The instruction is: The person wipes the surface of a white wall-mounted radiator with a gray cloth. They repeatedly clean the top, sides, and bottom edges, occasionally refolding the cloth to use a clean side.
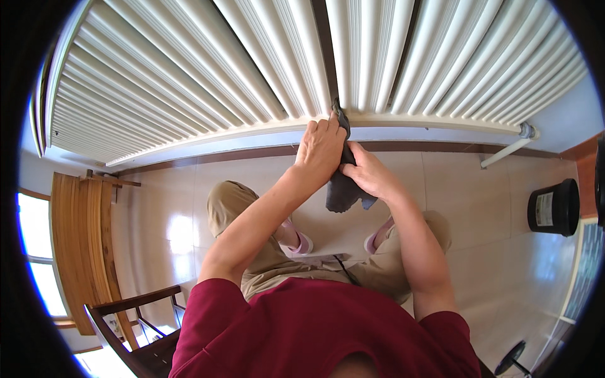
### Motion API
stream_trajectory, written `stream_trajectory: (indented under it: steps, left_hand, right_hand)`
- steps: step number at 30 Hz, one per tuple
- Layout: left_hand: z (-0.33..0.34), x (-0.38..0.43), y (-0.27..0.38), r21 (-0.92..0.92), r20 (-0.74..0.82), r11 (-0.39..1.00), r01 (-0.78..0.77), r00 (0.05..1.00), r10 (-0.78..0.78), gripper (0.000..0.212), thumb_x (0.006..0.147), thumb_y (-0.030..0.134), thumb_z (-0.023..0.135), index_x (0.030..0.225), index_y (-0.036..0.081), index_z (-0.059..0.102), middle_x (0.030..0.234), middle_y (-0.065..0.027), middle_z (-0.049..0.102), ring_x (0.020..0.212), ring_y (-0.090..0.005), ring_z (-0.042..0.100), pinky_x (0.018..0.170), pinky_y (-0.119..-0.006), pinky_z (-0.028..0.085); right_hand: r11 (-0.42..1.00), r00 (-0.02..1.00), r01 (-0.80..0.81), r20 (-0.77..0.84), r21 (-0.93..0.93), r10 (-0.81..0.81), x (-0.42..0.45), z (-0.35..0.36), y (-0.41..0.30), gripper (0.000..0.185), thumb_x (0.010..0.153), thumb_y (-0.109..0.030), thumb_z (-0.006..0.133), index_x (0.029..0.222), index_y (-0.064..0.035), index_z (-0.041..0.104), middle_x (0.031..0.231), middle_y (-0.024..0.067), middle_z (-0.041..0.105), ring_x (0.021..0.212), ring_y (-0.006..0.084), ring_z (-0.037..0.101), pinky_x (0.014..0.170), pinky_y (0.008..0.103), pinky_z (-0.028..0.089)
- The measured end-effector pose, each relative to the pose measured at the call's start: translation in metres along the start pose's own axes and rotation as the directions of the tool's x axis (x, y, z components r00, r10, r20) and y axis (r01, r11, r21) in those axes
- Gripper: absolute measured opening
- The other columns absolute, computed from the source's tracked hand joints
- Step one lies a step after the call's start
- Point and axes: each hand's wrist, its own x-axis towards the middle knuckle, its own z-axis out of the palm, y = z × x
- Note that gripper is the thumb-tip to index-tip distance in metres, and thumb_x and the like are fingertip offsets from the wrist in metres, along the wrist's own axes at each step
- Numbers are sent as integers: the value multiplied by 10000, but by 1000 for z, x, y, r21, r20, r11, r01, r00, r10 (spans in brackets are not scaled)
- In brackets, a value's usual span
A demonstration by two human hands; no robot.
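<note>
A white panel radiator [264,71] with upright ribs spans the view before me. My left hand [322,144] holds the upper part of a dark grey cloth [347,191] at the radiator's lower edge, its fingertips by a dark gap between two ribs. The cloth's narrow top end reaches into the bottom of that gap. Just below and to the right, my right hand [366,170] grips the same cloth between thumb and fingers. The cloth's loose end hangs beneath both hands, above the tiled floor.
At the right, a black bucket [553,208] stands on the floor near a white radiator pipe [506,152]. On the left are a wooden bench [80,250] and a dark wooden chair [142,326]. A round black base [510,357] shows at the lower right.
</note>
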Motion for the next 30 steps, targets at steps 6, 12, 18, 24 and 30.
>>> stream_trajectory:
  steps: [6, 12, 18, 24, 30]
  left_hand:
    - [3, 9, 6, 134, 73, 991, -20, 997, 11, 295, 785, 64, 655, 1064, -22, 611, 1348, -283, 545, 882, -280, 674, 841, -383, 499]
    - [-1, 4, -16, -123, -46, 990, -65, 997, 60, 269, 812, 54, 646, 1068, -23, 618, 1361, -292, 529, 769, -318, 710, 771, -407, 560]
    - [-3, 2, 0, -90, 6, 994, 55, 998, -55, 238, 814, 51, 641, 1038, -28, 625, 1399, -290, 493, 768, -352, 709, 767, -410, 567]
    - [-3, -2, 4, -78, 0, 997, 4, 1000, -4, 186, 833, 67, 620, 1007, 1, 625, 1110, -218, 616, 778, -336, 700, 759, -431, 562]
    - [92, -89, -11, -852, 436, 66, 519, 774, -459, 153, 926, 117, 576, 1044, 28, 616, 916, -130, 641, 773, -264, 669, 706, -399, 515]
  right_hand:
    - [996, 1000, 5, -21, -89, -6, -2, 3, 1, 461, 855, -144, 590, 1244, 68, 462, 1021, 346, 637, 1010, 513, 592, 881, 529, 457]
    - [989, 998, 57, 23, -133, -54, -1, -4, -1, 447, 850, -150, 590, 1226, 65, 479, 1041, 342, 637, 1025, 510, 590, 886, 528, 454]
    - [996, 998, 40, 47, -80, -37, -8, -9, 1, 469, 845, -138, 609, 1262, 47, 501, 1128, 306, 642, 1091, 451, 601, 932, 474, 454]
    - [998, 986, 53, 161, -47, -44, -8, -17, 4, 487, 856, -151, 633, 1303, 23, 546, 1113, 222, 680, 1060, 328, 655, 938, 389, 478]
    - [973, 892, 30, 445, -230, 78, -24, -4, -9, 571, 854, -216, 677, 1364, -16, 517, 1095, 212, 671, 1012, 301, 649, 898, 379, 494]
